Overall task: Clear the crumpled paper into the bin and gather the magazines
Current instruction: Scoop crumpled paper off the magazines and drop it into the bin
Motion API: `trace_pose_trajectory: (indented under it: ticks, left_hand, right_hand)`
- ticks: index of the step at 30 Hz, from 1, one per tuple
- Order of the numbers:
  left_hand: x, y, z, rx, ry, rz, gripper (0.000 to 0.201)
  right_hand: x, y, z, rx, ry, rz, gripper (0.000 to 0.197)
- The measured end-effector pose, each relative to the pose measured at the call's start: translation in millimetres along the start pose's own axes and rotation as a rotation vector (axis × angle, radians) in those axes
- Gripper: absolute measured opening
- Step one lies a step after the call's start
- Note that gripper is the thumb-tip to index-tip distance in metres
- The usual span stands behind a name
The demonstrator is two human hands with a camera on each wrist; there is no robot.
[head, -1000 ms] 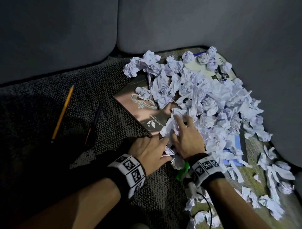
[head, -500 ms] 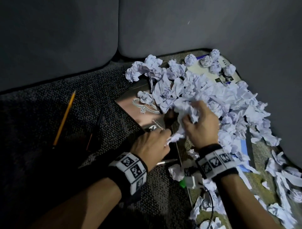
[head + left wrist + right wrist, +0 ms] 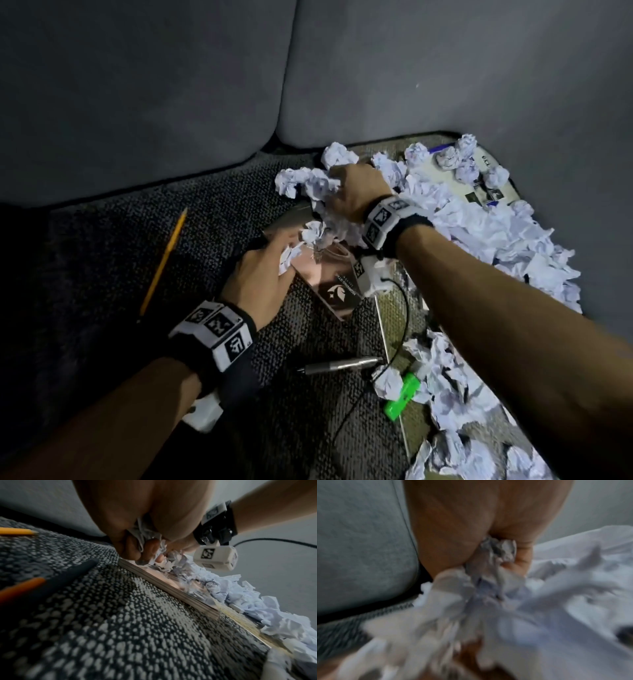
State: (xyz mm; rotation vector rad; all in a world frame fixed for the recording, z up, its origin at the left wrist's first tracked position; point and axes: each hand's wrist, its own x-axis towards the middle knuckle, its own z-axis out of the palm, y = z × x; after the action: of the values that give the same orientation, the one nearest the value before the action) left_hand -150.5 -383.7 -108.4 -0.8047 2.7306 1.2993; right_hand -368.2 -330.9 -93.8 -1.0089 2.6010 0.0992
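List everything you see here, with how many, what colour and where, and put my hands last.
crumpled paper: many, white, heaped on the right along the sofa corner
magazine: one, copper-pink, centre, partly under the paper
second magazine: one, pale, far right under the paper
pencil: one, yellow, left on the seat
pen: one, silver, near centre
green object: one, beside the pen, among scraps
sofa: grey cushions behind, dark woven seat
left hand: holds a paper wad at the magazine's edge
right hand: grips paper at the heap's far end

head view looks down from above; wrist views sit close, sharing crumpled paper (image 3: 479,226).
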Motion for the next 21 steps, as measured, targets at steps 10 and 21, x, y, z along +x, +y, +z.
trace_pose_trajectory:
  ticks: [10,21]
  left_hand:
    - [22,-3,-21,-0.016,0.116,-0.027,0.029]
    - [12,4,-69,-0.763,0.047,-0.228,0.040]
  right_hand:
    - [-131,-14,24,0.527,0.112,0.056,0.036]
    - [-146,-57,-29,1.410,0.150,0.420,0.019]
